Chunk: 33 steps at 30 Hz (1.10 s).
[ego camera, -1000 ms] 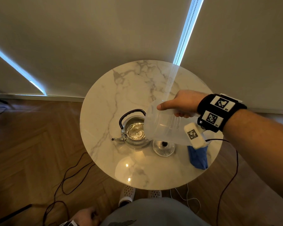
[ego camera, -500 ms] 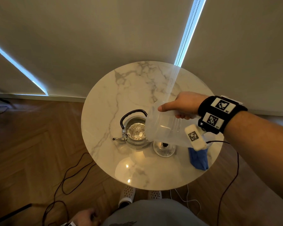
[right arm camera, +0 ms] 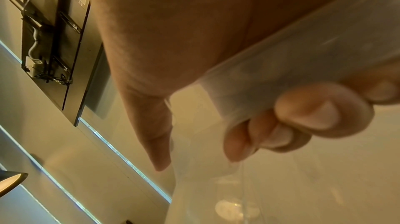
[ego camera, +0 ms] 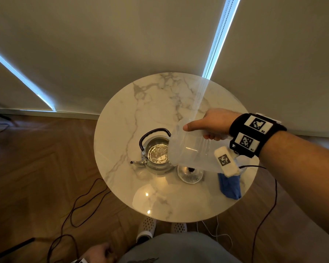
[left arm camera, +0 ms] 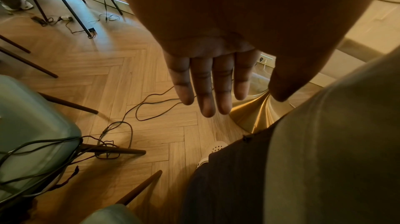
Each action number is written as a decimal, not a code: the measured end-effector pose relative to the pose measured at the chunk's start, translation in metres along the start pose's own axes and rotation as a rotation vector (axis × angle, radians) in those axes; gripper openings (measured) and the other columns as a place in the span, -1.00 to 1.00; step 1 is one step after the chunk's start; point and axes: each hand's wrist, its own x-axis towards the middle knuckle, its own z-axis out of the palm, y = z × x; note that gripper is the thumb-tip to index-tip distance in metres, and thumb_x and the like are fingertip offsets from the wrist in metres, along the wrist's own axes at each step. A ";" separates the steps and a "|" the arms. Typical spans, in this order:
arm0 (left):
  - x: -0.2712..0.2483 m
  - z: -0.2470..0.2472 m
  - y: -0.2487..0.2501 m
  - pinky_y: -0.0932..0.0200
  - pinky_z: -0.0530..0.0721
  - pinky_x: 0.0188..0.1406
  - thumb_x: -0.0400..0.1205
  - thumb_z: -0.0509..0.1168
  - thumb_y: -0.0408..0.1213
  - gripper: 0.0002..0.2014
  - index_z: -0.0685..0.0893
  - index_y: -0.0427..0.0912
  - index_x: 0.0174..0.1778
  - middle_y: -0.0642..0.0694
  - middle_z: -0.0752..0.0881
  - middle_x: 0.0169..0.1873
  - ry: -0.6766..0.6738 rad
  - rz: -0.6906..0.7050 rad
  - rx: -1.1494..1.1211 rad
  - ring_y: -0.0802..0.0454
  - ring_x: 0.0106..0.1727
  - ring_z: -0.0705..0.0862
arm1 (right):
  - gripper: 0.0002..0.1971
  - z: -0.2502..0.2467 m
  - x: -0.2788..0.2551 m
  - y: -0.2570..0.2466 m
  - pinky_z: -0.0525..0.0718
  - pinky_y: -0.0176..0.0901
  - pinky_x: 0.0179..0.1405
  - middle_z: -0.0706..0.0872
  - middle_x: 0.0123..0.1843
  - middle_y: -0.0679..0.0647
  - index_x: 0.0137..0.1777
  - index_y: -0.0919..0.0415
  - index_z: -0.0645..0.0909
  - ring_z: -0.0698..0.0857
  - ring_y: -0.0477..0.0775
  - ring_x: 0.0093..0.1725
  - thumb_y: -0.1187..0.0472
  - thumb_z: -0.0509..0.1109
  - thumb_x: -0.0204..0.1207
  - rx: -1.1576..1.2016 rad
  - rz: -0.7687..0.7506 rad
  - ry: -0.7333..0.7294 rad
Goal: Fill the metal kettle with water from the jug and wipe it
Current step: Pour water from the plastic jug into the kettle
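Observation:
A metal kettle [ego camera: 156, 156] with a black handle stands open on the round marble table [ego camera: 141, 103], with rippling water inside. My right hand [ego camera: 211, 126] grips the handle of a translucent plastic jug [ego camera: 190, 150], tipped with its mouth over the kettle's right rim. In the right wrist view my fingers [right arm camera: 303, 121] curl round the jug handle [right arm camera: 303, 66]. The kettle's glass lid [ego camera: 190, 171] lies on the table right of the kettle. A blue cloth [ego camera: 229, 186] lies further right. My left hand [left arm camera: 207, 87] hangs beside my leg, fingers straight, holding nothing.
Cables [ego camera: 78, 205] trail over the wooden floor left of the table. Chairs [left arm camera: 32, 125] stand to my left in the left wrist view. The table's brass base [left arm camera: 253, 114] is just beyond my left fingers. A wall with blinds rises behind the table.
The jug stays tipped over the kettle with almost no shift. Water in the kettle keeps rippling. My left hand stays low by my side.

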 end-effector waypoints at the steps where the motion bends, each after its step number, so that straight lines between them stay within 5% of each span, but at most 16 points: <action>1: 0.001 0.001 0.001 0.34 0.39 0.31 0.56 0.31 -0.11 -0.76 0.55 0.13 -0.44 0.06 0.73 -0.11 0.017 0.039 0.074 0.11 0.29 0.64 | -0.29 0.000 0.000 0.000 0.60 -0.12 -0.36 0.71 -0.48 0.05 -0.27 0.23 0.77 0.62 0.04 -0.46 -0.52 0.46 0.29 0.003 0.002 0.001; 3: 0.003 0.002 0.003 0.21 0.34 0.46 0.62 0.32 -0.27 -0.77 0.77 -0.29 -0.27 -0.29 0.74 0.00 0.000 0.070 0.346 -0.09 0.47 0.54 | -0.29 0.000 0.000 0.000 0.59 -0.13 -0.37 0.70 -0.49 0.05 -0.27 0.23 0.77 0.61 0.04 -0.46 -0.53 0.45 0.28 0.003 0.006 0.002; 4: 0.007 0.002 -0.001 0.17 0.29 0.52 0.65 0.30 -0.34 -0.75 0.77 -0.47 0.02 -0.43 0.67 0.22 -0.025 0.095 0.410 -0.14 0.54 0.46 | -0.29 0.000 0.000 0.000 0.58 -0.13 -0.37 0.70 -0.49 0.04 -0.27 0.23 0.78 0.60 0.04 -0.47 -0.53 0.45 0.28 0.000 0.006 0.002; 6: 0.013 -0.001 -0.003 0.17 0.17 0.58 0.70 0.20 -0.43 -0.62 0.54 -0.67 0.33 -0.42 0.46 0.48 -0.039 0.152 0.483 -0.15 0.60 0.36 | -0.29 0.000 0.000 0.000 0.57 -0.14 -0.39 0.70 -0.50 0.04 -0.26 0.22 0.77 0.59 0.03 -0.49 -0.53 0.45 0.28 0.004 0.006 0.001; 9: 0.010 0.001 -0.002 0.29 0.25 0.50 0.71 0.19 -0.33 -0.68 0.69 -0.37 0.29 -0.24 0.61 0.39 -0.058 0.079 0.348 -0.03 0.47 0.51 | -0.30 0.001 0.001 0.001 0.56 -0.15 -0.40 0.70 -0.49 0.04 -0.26 0.22 0.77 0.59 0.02 -0.50 -0.52 0.46 0.29 0.012 0.006 0.002; 15: -0.010 -0.002 0.013 0.35 0.34 0.37 0.68 0.22 -0.20 -0.71 0.72 -0.14 0.26 -0.06 0.69 0.24 0.025 -0.102 0.050 0.08 0.31 0.58 | -0.30 0.004 0.004 0.006 0.58 -0.12 -0.37 0.71 -0.46 0.06 -0.26 0.23 0.77 0.59 0.04 -0.47 -0.52 0.47 0.28 0.033 0.006 -0.005; 18: -0.019 -0.003 0.013 0.35 0.32 0.40 0.68 0.20 -0.19 -0.69 0.70 -0.13 0.28 -0.06 0.66 0.33 0.081 -0.064 0.028 0.10 0.34 0.57 | -0.32 0.006 0.005 0.011 0.58 -0.13 -0.38 0.70 -0.50 0.05 -0.31 0.23 0.76 0.59 0.03 -0.49 -0.50 0.48 0.29 0.054 0.010 -0.002; 22: -0.032 0.000 0.012 0.49 0.44 0.01 0.60 0.22 -0.04 -0.72 0.63 0.08 0.20 0.12 0.67 -0.01 0.003 0.066 0.100 0.29 -0.04 0.52 | -0.32 0.010 0.005 0.022 0.59 -0.15 -0.40 0.69 -0.55 0.02 -0.33 0.24 0.75 0.60 0.03 -0.50 -0.49 0.48 0.30 0.097 0.012 -0.002; 25: -0.032 -0.004 0.016 0.48 0.46 -0.02 0.45 0.26 0.10 -0.88 0.56 0.20 -0.17 0.21 0.63 -0.17 0.005 0.130 0.168 0.27 -0.01 0.63 | -0.30 0.015 0.006 0.033 0.60 -0.11 -0.37 0.70 -0.52 0.06 -0.32 0.26 0.76 0.62 0.07 -0.45 -0.49 0.50 0.28 0.168 -0.002 0.000; 27: -0.022 -0.009 0.017 0.43 0.52 0.03 0.30 0.29 0.24 -0.77 0.52 0.21 -0.35 0.17 0.68 -0.23 0.055 0.175 0.179 0.23 0.02 0.71 | -0.31 0.018 0.005 0.041 0.60 -0.09 -0.36 0.70 -0.51 0.08 -0.35 0.27 0.76 0.61 0.08 -0.46 -0.48 0.51 0.28 0.231 -0.012 0.005; 33: -0.050 -0.042 0.085 0.36 0.55 -0.12 0.52 0.41 0.06 -0.84 0.62 0.10 -0.18 0.11 0.72 -0.24 0.179 0.355 0.064 0.27 -0.22 0.64 | -0.42 0.034 -0.006 0.076 0.63 -0.05 -0.26 0.66 -0.51 0.09 -0.41 0.22 0.68 0.59 0.04 -0.48 -0.35 0.53 0.38 0.488 -0.114 0.009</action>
